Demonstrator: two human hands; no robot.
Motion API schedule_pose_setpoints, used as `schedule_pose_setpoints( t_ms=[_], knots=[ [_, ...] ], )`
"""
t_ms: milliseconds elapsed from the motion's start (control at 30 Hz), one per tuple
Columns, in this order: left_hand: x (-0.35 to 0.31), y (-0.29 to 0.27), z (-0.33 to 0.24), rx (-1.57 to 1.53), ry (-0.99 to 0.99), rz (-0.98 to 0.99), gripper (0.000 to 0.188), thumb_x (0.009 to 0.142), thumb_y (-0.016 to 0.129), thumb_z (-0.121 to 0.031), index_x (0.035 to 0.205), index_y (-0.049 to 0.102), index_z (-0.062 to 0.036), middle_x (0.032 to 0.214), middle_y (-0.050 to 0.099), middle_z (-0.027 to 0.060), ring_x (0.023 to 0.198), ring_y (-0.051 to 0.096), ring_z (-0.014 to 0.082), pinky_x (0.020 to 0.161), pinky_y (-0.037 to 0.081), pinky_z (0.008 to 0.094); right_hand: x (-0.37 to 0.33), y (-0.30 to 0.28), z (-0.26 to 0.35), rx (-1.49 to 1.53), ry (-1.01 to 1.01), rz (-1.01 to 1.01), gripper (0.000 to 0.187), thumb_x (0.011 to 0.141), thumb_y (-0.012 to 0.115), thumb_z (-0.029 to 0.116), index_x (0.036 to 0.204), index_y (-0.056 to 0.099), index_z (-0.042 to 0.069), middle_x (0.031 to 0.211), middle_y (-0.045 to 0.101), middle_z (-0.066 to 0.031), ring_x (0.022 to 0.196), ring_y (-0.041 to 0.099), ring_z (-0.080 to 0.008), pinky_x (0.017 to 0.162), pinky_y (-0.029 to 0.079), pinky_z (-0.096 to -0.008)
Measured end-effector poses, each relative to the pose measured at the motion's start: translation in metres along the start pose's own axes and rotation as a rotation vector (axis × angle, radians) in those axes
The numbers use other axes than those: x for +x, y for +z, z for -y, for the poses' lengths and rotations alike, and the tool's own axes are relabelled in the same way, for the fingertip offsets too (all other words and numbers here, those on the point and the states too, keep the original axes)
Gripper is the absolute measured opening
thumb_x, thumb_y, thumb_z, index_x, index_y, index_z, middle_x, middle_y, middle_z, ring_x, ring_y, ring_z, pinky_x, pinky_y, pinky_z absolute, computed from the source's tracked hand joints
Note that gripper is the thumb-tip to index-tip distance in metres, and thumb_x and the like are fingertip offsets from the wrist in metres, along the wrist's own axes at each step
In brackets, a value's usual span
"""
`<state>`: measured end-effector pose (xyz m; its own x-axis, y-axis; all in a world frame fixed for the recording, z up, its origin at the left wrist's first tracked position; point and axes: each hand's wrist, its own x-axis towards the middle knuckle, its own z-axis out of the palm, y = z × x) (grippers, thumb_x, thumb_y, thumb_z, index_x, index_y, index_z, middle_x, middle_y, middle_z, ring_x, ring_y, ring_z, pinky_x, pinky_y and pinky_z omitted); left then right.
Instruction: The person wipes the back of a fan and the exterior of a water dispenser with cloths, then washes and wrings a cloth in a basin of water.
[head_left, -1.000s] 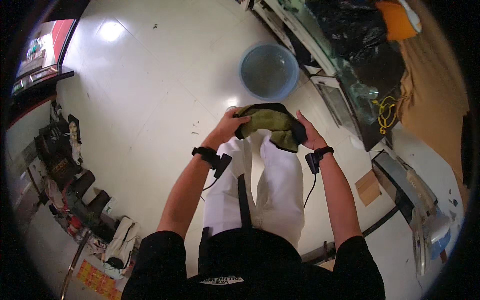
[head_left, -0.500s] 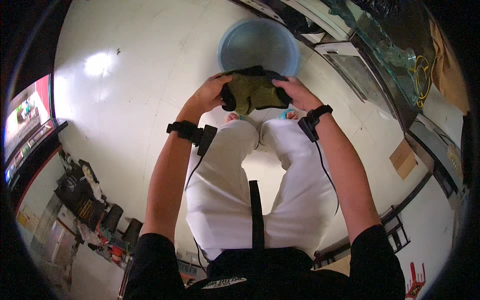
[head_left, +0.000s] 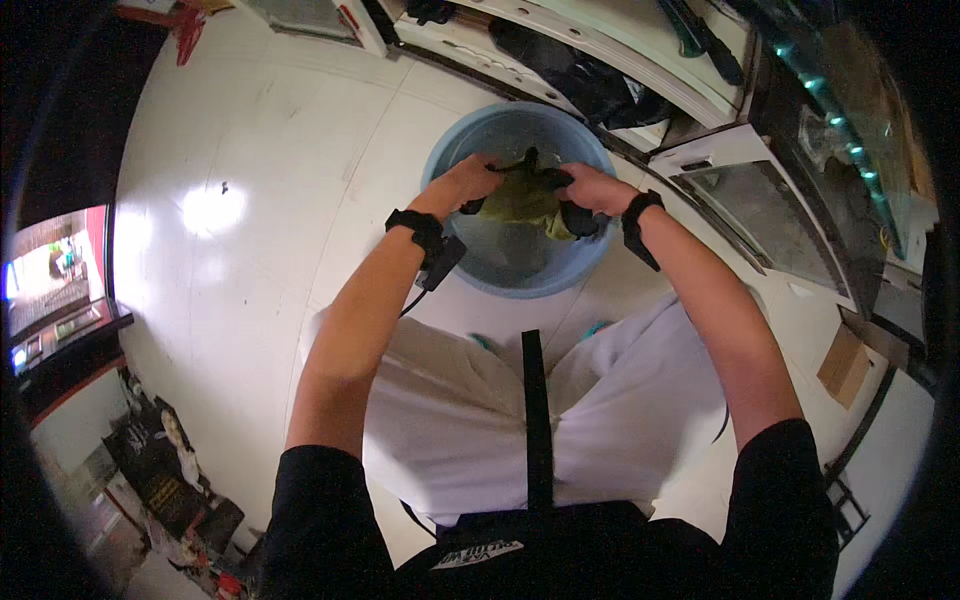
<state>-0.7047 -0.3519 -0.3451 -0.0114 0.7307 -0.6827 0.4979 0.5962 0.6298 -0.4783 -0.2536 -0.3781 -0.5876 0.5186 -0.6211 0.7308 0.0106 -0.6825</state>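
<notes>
You have the olive, black-edged cloth (head_left: 520, 200) within the rim of the blue basin (head_left: 517, 285). The fingers of your left hand (head_left: 468, 186) grasp its left side; those of your right hand (head_left: 595, 190) grasp its right. On your black shirt (head_left: 620, 550), on the near side of the basin, a white patch (head_left: 477, 554) bears dark lettering. Left of and nearer than the basin, a black bag (head_left: 160, 470) carries faint print. A carton (head_left: 843, 368) lies to the basin's right, on the near side.

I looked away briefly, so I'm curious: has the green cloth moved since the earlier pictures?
Yes, forward: judged against the blue basin, the green cloth has gone from its near side to within its rim, as seen here.
</notes>
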Motion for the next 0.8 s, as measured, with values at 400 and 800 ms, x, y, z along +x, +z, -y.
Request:
schedule_pose_setpoints(
  t_ms=[400, 800],
  knots=[
    [0.04, 0.012, 0.041, -0.034, 0.072, -0.097, 0.045, 0.086, 0.058, -0.039, 0.108, 0.064, -0.0001, 0.099, 0.066, 0.0202, 0.093, 0.062, 0.0318, 0.083, 0.046, 0.0396, 0.001, -0.007, 0.009, -0.434, -0.349, -0.107, 0.03, 0.084, 0.062, 0.019, 0.108, 0.063, 0.002, 0.099, 0.065, -0.0207, 0.094, 0.062, -0.0348, 0.082, 0.048, -0.0401],
    [0.034, 0.026, 0.044, 0.414, -0.011, 0.066, 0.04, 0.088, 0.055, -0.039, 0.115, 0.061, -0.0107, 0.097, 0.066, 0.0085, 0.08, 0.064, 0.0224, 0.074, 0.053, 0.0377, 0.023, 0.031, -0.015, -0.555, -0.315, -0.029, 0.021, 0.084, 0.059, 0.015, 0.098, 0.064, 0.001, 0.098, 0.065, -0.0198, 0.093, 0.062, -0.036, 0.08, 0.048, -0.0426]
  ],
)
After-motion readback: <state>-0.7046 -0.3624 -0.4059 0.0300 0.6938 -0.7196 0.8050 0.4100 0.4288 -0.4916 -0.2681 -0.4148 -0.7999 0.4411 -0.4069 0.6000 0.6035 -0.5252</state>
